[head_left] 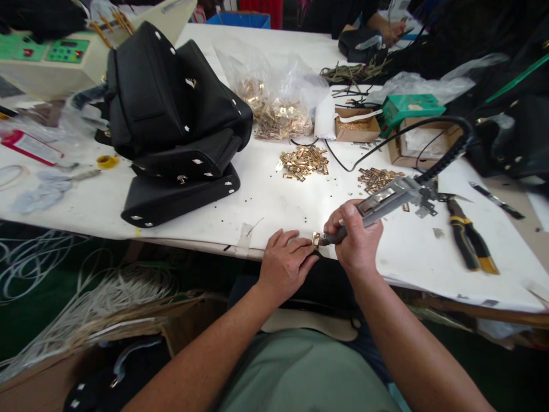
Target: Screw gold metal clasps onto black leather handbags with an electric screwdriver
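Observation:
My right hand [357, 236] is wrapped round a grey electric screwdriver [384, 200]. The tool lies nearly level, and its tip points left at a small gold metal plate [316, 239] at the table's front edge. Whether tip and plate touch, I cannot make out. The fingertips of my left hand [286, 258] press together at the plate's left side and hold it. What lies under the plate is mostly hidden. Behind my hands are a pile of gold metal plates [303, 163] and, to its right, a second pile of small metal parts [378, 178].
Black bags [150, 91] are stacked at the left. Clear bags of gold parts [285, 117], a small cardboard box [357, 127] and a green box [407, 110] stand behind. Pliers [469, 237] lie right. The screwdriver's cable [450, 121] arches over the table. A co-worker's hand [388, 28] shows far back.

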Tool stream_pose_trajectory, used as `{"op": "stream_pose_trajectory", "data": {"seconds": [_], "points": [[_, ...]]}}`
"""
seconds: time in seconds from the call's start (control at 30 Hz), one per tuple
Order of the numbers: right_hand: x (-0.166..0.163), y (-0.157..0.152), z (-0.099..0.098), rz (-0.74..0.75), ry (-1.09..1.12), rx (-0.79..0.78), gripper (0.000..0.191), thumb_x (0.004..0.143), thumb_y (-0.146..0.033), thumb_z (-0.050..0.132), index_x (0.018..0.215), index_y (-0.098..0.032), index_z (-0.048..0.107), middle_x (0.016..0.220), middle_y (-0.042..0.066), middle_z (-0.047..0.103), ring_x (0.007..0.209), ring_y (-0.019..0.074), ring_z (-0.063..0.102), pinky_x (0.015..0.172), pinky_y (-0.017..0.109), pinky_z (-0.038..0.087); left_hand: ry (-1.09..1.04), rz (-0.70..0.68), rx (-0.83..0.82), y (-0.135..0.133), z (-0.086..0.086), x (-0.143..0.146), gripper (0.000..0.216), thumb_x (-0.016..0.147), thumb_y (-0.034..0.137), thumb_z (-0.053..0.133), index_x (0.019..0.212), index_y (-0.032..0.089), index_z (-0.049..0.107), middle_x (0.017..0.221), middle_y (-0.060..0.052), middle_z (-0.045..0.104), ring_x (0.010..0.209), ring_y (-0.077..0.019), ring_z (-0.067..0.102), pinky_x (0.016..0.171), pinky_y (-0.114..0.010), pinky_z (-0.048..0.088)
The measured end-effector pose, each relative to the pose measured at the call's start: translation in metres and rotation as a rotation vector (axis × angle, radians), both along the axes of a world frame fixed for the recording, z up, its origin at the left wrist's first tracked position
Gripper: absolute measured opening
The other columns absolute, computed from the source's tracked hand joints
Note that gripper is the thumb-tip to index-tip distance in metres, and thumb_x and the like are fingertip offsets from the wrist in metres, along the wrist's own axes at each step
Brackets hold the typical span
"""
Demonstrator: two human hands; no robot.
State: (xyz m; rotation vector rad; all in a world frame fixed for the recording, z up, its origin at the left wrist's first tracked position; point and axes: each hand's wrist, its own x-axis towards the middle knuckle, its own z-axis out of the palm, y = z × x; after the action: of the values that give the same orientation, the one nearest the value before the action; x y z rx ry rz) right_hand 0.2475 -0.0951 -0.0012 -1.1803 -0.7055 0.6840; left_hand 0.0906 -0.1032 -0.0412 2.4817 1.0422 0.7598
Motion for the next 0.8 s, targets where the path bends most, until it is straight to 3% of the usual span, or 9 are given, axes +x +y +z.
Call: {"op": "stream_pose_trajectory", "data": {"seconds": [0.27, 0.47, 0.8], "points": [[0.0, -0.014, -0.003, 0.22, -0.291, -0.046, 0.024, 0.081, -0.04, 0.077, 0.081, -0.021, 0.062, 0.063, -0.003, 0.061, 0.053, 0.0141, 0.057, 0.05, 0.028, 0.049, 0.033, 0.005, -0.015, -0.001, -0.001, -0.001, 0.019, 0.097, 0.036, 0.062, 0.11, 0.028, 0.072, 0.118, 0.001, 0.075, 0.122, -0.027, 0.059, 0.112, -0.052, 0.038], [-0.001, -0.009, 0.0, 0.373, -0.348, -0.045, 0.018, 0.082, -0.033, 0.072, 0.075, -0.021, 0.059, 0.06, -0.004, 0.058, 0.051, 0.0121, 0.053, 0.049, 0.026, 0.045, 0.041, 0.002, -0.005, -0.002, -0.003, -0.001, 0.02, 0.098, 0.036, 0.059, 0.111, 0.027, 0.072, 0.12, -0.001, 0.074, 0.122, -0.0264, 0.059, 0.113, -0.052, 0.037], [-0.002, -0.008, -0.003, 0.308, -0.264, -0.046, 0.03, 0.081, -0.045, 0.076, 0.076, -0.02, 0.06, 0.06, -0.004, 0.057, 0.052, 0.0117, 0.052, 0.049, 0.024, 0.045, -0.002, 0.018, -0.012, -0.003, -0.003, 0.0, 0.018, 0.096, 0.036, 0.063, 0.109, 0.027, 0.073, 0.115, -0.001, 0.075, 0.12, -0.0259, 0.059, 0.112, -0.052, 0.038]]}}
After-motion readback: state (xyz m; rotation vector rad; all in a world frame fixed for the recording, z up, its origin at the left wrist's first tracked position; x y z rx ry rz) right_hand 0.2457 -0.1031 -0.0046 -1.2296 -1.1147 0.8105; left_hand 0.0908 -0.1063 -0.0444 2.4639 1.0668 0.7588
